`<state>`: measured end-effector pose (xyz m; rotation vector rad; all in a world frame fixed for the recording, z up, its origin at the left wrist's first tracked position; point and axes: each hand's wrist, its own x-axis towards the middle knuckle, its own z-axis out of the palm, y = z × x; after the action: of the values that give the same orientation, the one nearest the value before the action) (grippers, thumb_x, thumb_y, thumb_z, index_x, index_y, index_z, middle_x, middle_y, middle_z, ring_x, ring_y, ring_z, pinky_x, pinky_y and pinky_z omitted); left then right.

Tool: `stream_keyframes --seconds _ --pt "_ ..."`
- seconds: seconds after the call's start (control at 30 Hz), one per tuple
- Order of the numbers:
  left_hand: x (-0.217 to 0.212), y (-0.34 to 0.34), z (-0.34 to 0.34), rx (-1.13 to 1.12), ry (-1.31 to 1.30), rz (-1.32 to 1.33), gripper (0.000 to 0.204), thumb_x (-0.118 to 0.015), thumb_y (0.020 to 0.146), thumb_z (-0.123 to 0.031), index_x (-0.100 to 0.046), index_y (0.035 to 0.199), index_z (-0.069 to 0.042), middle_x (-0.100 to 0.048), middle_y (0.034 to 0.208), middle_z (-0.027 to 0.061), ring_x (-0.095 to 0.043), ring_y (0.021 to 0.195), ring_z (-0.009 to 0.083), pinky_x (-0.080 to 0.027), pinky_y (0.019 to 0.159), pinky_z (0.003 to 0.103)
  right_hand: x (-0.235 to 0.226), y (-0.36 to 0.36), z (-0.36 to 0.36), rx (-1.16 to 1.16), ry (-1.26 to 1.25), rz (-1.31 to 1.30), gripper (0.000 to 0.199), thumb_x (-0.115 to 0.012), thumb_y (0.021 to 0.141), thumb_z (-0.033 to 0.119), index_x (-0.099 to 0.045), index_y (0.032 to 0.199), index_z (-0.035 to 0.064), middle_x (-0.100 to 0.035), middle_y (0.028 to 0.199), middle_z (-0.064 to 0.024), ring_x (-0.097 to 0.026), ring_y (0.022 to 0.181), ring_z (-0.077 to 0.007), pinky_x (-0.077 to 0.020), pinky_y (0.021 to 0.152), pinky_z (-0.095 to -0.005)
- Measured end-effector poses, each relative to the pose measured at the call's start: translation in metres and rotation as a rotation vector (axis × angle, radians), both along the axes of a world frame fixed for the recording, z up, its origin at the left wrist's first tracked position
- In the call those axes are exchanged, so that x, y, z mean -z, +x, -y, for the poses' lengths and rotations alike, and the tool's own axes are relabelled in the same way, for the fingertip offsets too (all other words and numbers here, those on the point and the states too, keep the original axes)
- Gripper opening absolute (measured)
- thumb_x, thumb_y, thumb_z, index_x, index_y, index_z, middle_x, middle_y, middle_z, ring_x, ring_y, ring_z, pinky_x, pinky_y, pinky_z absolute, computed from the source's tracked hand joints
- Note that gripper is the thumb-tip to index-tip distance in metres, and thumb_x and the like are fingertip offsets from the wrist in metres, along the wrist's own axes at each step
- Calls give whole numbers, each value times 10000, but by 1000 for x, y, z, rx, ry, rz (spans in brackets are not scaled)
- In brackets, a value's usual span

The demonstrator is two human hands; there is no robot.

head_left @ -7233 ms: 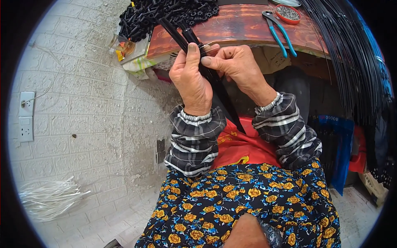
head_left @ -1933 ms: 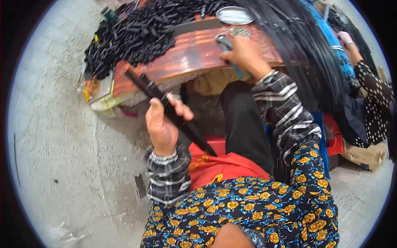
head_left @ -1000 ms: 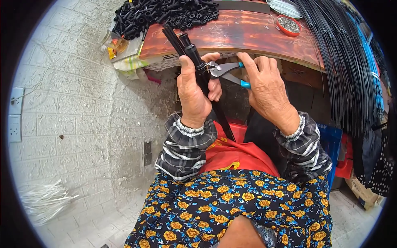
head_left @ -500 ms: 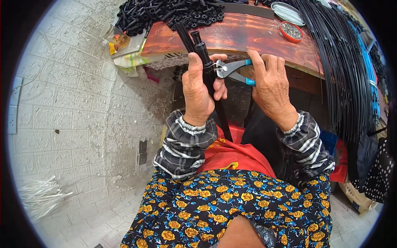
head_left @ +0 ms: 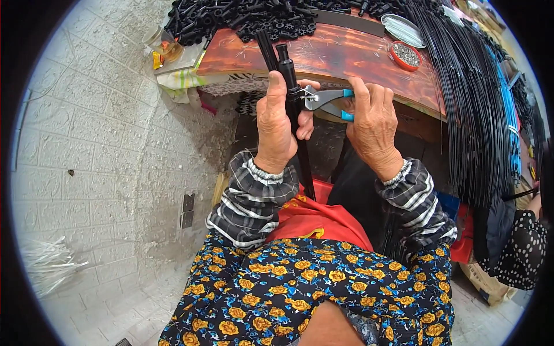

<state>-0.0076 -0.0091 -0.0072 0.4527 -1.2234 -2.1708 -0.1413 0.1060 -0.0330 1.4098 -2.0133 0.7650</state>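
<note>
My left hand (head_left: 276,124) grips a bundle of long black rods (head_left: 287,78) that stands upright in front of the reddish-brown workbench (head_left: 346,55); the rods run down past my wrist to my lap. My right hand (head_left: 372,124) holds blue-handled pliers (head_left: 323,99) level, with their jaws closed against the rods just above my left fingers. A black cap sits on the top of one rod.
A heap of small black plastic parts (head_left: 231,17) covers the bench's far left. A small red dish (head_left: 407,55) and a metal lid (head_left: 402,27) sit at its right. A curtain of thin black wires (head_left: 473,109) hangs right. White strips (head_left: 49,262) lie on the floor at left. Another person's dotted sleeve (head_left: 519,248) is at right.
My right hand reached to the bench, picked up the pliers and brought them to the rods. Their jaws have now moved in onto the rods held by my left hand.
</note>
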Motion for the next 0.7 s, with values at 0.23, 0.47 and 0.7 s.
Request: stream_keyframes --seconds 0.23,0.47,0.7 --pt "4 1 1 -18 -1 -23 718 -401 945 -657 -631 1030 19 -474 553 2 -397 395 79 -341 384 232 -14 -11 -10 -25 155 -18 371 -758 719 104 -610 1059 116 -550 820 -75 -564 781 -280 -477 630 -409" --pt "10 7 -6 -31 18 -140 620 -513 939 -563 -604 1108 27 -499 592 8 -412 426 73 -354 406 223 -60 -40 -20 -315 352 -12 296 -804 697 178 -649 937 98 -610 712 -85 -619 685 -251 -484 577 -347" --pt "-4 10 -15 7 -226 24 489 -669 917 -314 -538 1216 49 -468 581 -8 -415 445 83 -350 446 248 -84 -59 -8 -709 1331 1365 357 -779 688 161 -627 963 -7 -594 620 -125 -620 626 -310 -483 571 -330"
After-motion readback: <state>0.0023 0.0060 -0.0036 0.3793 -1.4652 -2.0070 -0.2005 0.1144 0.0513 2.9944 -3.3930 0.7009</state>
